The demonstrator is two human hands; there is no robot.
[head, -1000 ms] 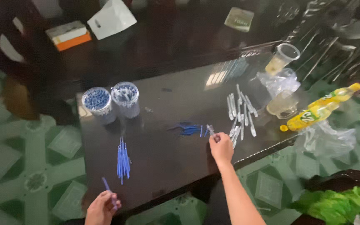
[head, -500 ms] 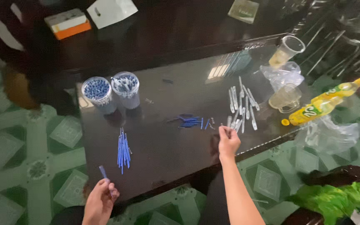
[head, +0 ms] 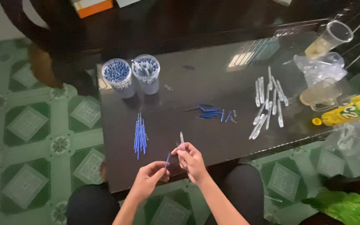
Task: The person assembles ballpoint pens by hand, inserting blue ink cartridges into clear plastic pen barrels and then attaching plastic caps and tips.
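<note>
Blue is showing at the tip of the thin refill [head: 168, 159] that we are pinching in our left hand [head: 148, 180], thumb and forefinger closed tight on its lower end, while our right hand [head: 191, 160] is closing its fingertips round a clear pen barrel [head: 182, 139] that is pointing up toward twelve o'clock. Both hands are hovering over the near edge of the dark glossy table [head: 196, 79], at about six o'clock from its middle, and the two parts are sitting just beside each other but not yet joined, as far as we are seeing. We are judging that the slim refill could be slipping or bending if we are pushing it in off-line, and since we are working right at the table's edge, a dropped piece would be falling to the green tiled floor [head: 30, 125]. At nine o'clock of our hands a bundle of blue refills [head: 140, 135] is lying loose; a careless elbow could be scattering it. Farther off, toward two o'clock, clear barrels [head: 267, 102] are lying in a heap beside a yellow bottle [head: 348, 112] on its side, which could be rolling into them.
</note>
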